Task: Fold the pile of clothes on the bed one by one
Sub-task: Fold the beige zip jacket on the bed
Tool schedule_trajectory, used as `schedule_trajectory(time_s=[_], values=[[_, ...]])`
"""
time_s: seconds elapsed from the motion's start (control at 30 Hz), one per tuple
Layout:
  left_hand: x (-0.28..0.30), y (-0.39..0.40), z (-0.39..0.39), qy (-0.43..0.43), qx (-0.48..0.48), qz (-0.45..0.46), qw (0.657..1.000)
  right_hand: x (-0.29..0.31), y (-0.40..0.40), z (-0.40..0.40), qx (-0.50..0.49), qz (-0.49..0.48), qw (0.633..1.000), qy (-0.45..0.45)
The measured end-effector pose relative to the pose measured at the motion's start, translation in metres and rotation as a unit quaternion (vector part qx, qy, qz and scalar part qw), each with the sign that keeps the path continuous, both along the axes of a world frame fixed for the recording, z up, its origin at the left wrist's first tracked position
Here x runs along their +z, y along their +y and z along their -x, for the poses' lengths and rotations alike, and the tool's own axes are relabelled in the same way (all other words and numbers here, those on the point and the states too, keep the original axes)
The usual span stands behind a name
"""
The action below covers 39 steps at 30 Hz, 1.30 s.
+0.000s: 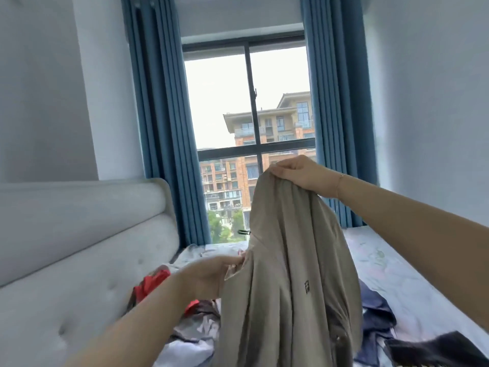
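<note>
Hands lift one beige garment [285, 274] clear of the pile, most likely so it can hang open and show its shape before any folding begins. The right hand [299, 173] is raised high in front of the window [251, 128], its fingers pinching a bunched top edge of the cloth, while the left hand [211, 274] sits lower and to the side, pinching the garment's left edge as if to draw it outward. Held this way, the fabric drapes in long vertical folds down toward the bed [412, 282].

It is thin, smooth beige cloth with a small dark logo on the front; it seems to be a light jacket or hooded top, though the bunching makes that hard to confirm. A small dark clip or zip pull shows at its left edge.

Beneath it the rest of the pile of clothes [190, 327] lies unfolded on the patterned sheet: something red near the padded headboard [79, 247], dark blue and black pieces on the right.
</note>
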<state>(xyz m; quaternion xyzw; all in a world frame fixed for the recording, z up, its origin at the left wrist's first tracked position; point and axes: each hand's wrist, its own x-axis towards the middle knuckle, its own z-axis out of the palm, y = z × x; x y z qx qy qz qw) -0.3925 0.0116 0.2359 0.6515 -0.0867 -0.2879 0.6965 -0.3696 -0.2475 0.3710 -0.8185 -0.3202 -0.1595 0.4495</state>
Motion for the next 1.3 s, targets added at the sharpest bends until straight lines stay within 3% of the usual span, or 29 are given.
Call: schedule_trajectory(time_s=[0.1,0.2,0.27,0.33,0.4,0.43,0.47,0.57,0.63,0.7,0.8,0.87,0.93,1.0,1.03,1.07,1.1,1.13,1.2,1.3], values=[[-0.015,-0.019,-0.011,-0.068,0.106,0.067,0.990,-0.010,-0.003,-0.001,0.008,0.011,1.000,0.005],[0.010,-0.008,-0.026,-0.161,0.304,0.172,0.923,-0.015,-0.020,-0.001,-0.029,0.054,0.998,-0.009],[0.045,0.002,-0.018,-0.331,0.375,0.076,0.863,-0.022,-0.032,-0.004,-0.060,0.122,0.991,-0.011],[0.078,0.009,-0.005,-0.502,0.373,-0.066,0.778,-0.033,-0.040,-0.013,-0.063,0.144,0.987,0.024],[0.098,0.009,0.005,-0.572,0.354,-0.149,0.725,-0.039,-0.045,-0.024,-0.105,0.170,0.980,0.021],[0.100,0.007,0.008,-0.569,0.340,-0.185,0.726,-0.042,-0.046,-0.030,-0.142,0.193,0.971,0.003],[0.095,0.008,0.009,-0.539,0.316,-0.214,0.751,-0.044,-0.045,-0.034,-0.176,0.214,0.961,-0.023],[0.065,0.011,0.013,-0.347,0.184,-0.276,0.877,-0.053,-0.041,-0.038,-0.188,0.221,0.954,-0.069],[0.044,0.018,0.018,-0.210,0.083,-0.302,0.926,-0.061,-0.040,-0.036,-0.130,0.167,0.977,-0.030],[0.018,0.022,0.020,-0.111,0.019,-0.279,0.954,-0.071,-0.041,-0.030,-0.079,0.089,0.992,0.052],[-0.021,0.024,0.017,-0.038,-0.034,-0.297,0.953,-0.087,-0.039,-0.023,-0.035,-0.004,0.991,0.127],[-0.043,0.025,0.008,-0.018,-0.013,-0.334,0.942,-0.098,-0.038,-0.022,-0.014,-0.036,0.986,0.160],[-0.057,0.025,-0.003,-0.068,0.039,-0.453,0.888,-0.107,-0.040,-0.021,-0.004,-0.005,0.980,0.198],[-0.058,0.030,-0.011,-0.141,0.080,-0.597,0.786,-0.112,-0.048,-0.018,-0.030,0.115,0.967,0.226],[-0.056,0.033,-0.017,-0.161,0.119,-0.596,0.778,-0.114,-0.055,-0.019,-0.060,0.201,0.950,0.232],[-0.049,0.036,-0.025,-0.169,0.159,-0.562,0.794,-0.117,-0.061,-0.021,-0.101,0.286,0.925,0.228],[-0.035,0.035,-0.034,-0.168,0.206,-0.485,0.833,-0.120,-0.068,-0.027,-0.144,0.342,0.904,0.213],[-0.019,0.030,-0.046,-0.181,0.248,-0.405,0.861,-0.120,-0.075,-0.034,-0.185,0.352,0.897,0.193],[0.031,0.009,-0.069,-0.228,0.319,-0.267,0.880,-0.106,-0.090,-0.052,-0.269,0.282,0.915,0.109],[0.115,-0.036,-0.089,-0.337,0.375,-0.123,0.855,-0.050,-0.102,-0.064,-0.383,0.136,0.911,-0.071]])
